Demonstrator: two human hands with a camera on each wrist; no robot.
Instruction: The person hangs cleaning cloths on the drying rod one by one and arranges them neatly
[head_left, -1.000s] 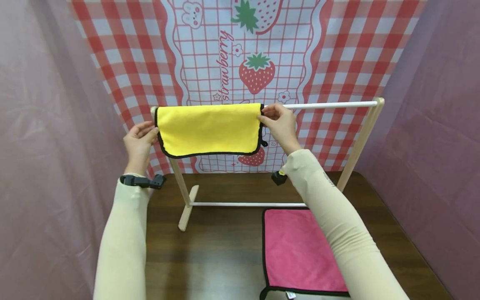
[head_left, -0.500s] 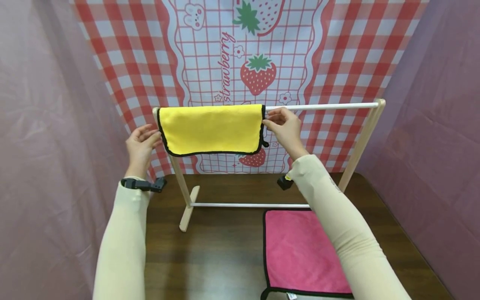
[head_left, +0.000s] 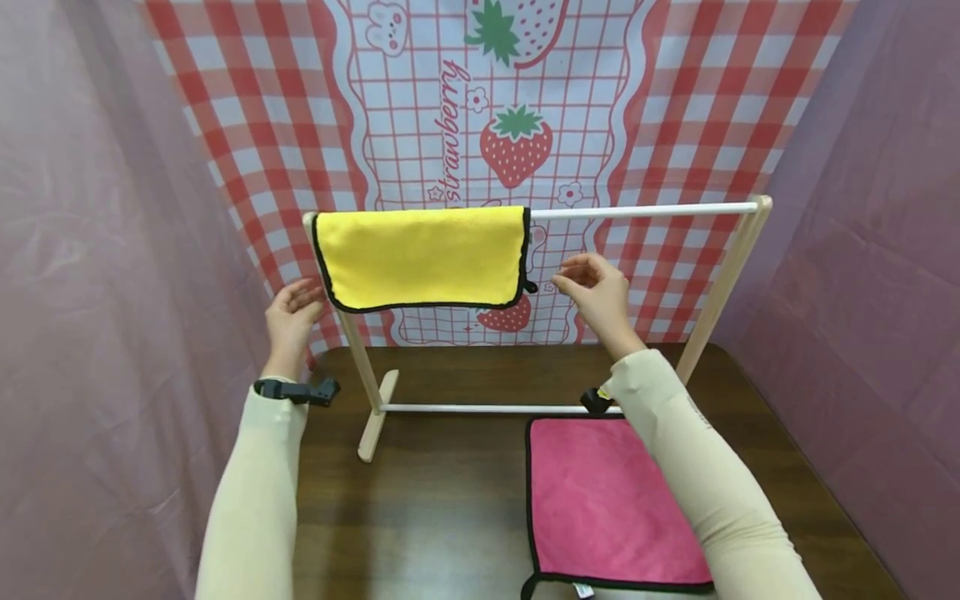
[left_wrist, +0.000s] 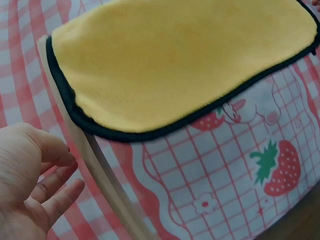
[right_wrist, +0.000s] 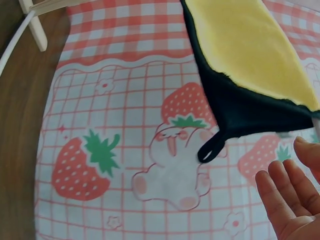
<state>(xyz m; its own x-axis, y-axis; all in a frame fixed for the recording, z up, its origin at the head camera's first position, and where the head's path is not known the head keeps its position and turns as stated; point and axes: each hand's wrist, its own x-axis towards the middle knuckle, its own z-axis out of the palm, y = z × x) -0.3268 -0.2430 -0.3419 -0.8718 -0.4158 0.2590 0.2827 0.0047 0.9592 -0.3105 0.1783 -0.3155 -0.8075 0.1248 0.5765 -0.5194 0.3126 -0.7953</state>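
A yellow towel (head_left: 420,258) with black edging hangs folded over the left part of the rack's white top bar (head_left: 645,212). Its black corner loop (right_wrist: 212,147) dangles at the lower right. My left hand (head_left: 294,321) is beside the towel's left edge, near the wooden post, fingers loosely bent around nothing. In the left wrist view a gap shows between those fingers (left_wrist: 62,187) and the black edging. To the right of the towel, my right hand (head_left: 596,296) is raised, apart from the cloth and holding nothing. The right wrist view shows its fingers relaxed.
A pink towel (head_left: 600,500) with black edging lies flat on the dark wooden table (head_left: 420,517), partly behind my right forearm. The rack's lower bar (head_left: 480,409) and left foot (head_left: 377,417) stand behind it. A strawberry-print cloth (head_left: 517,150) covers the back; pinkish curtains flank both sides.
Both hands have let go of the yellow towel's side edges and lowered; the right one has also drawn away to the right. The towel stays hanging on the bar.
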